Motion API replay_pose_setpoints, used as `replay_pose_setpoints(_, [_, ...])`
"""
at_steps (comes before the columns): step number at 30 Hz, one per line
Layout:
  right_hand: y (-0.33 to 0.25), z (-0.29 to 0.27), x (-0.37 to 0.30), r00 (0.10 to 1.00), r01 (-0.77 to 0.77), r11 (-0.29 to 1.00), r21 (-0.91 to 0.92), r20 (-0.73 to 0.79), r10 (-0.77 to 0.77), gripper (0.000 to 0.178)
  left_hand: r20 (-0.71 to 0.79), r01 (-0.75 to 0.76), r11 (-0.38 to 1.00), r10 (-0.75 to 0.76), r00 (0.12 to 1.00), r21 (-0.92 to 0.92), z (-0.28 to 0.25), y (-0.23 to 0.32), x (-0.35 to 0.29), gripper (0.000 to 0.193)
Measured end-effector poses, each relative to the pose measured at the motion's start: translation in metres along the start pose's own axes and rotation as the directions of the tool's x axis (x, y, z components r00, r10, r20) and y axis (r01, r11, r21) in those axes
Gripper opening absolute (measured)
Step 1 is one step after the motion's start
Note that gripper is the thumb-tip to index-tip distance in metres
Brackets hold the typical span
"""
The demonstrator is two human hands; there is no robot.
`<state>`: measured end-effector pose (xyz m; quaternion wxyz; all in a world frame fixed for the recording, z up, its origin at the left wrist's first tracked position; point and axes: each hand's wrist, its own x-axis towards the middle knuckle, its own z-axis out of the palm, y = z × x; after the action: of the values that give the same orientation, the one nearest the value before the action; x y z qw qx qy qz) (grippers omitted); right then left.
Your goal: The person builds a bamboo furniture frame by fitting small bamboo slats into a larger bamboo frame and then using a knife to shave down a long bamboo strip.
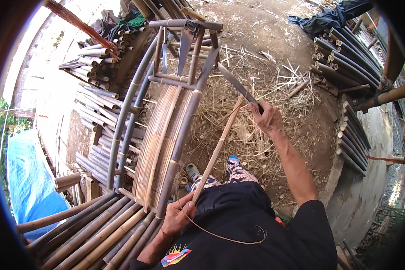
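Observation:
My right hand point(269, 118) is closed round the dark handle of a long knife point(233, 82), its blade pointing up and to the left. The blade meets the far end of a split bamboo strip point(221, 140), which slants down toward my body. Near my waist my left hand point(177, 216) grips the lower end of that strip. From there a thin curled shaving point(220, 237) hangs across my black shirt. To my left stands a bamboo bench point(177, 150) with a slatted seat. Two handsaws, one of them a wide-bladed saw point(186, 47), hang at its far end frame.
Bamboo poles are stacked at the left point(105, 112), and more poles point(346, 54) at the far right. Shavings point(256, 85) litter the dirt floor. A row of poles point(94, 229) lies at the lower left, near a blue tarp point(27, 173). A sandal point(192, 170) shows by my legs.

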<state>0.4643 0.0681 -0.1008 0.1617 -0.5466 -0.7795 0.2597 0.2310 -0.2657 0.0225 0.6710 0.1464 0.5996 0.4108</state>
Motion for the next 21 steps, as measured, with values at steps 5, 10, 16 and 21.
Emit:
replay_pose_setpoints(5, [0.064, -0.026, 0.033, 0.927, -0.367, 0.917, 0.157, -0.016, 0.374, 0.069, -0.026, 0.083, 0.996, -0.083, 0.996, 0.009, -0.021, -0.003, -0.024, 0.044])
replay_pose_setpoints(10, [-0.032, 0.004, -0.036, 0.99, 0.086, 0.984, 0.157, 0.102, -0.102, 0.068, 0.146, 0.137, 0.919, -0.088, 0.985, -0.369, -0.002, 0.015, 0.051, 0.043])
replay_pose_setpoints(16, [-0.069, 0.037, -0.078, 0.899, 0.433, 0.893, 0.123, 0.009, -0.438, 0.064, 0.239, 0.213, 0.897, -0.125, 0.963, -0.387, 0.023, 0.033, 0.076, 0.042])
replay_pose_setpoints(21, [-0.058, 0.018, -0.065, 0.969, 0.188, 0.967, 0.169, 0.129, -0.211, 0.063, 0.263, 0.254, 0.889, -0.159, 0.952, -0.381, 0.025, 0.031, 0.056, 0.044])
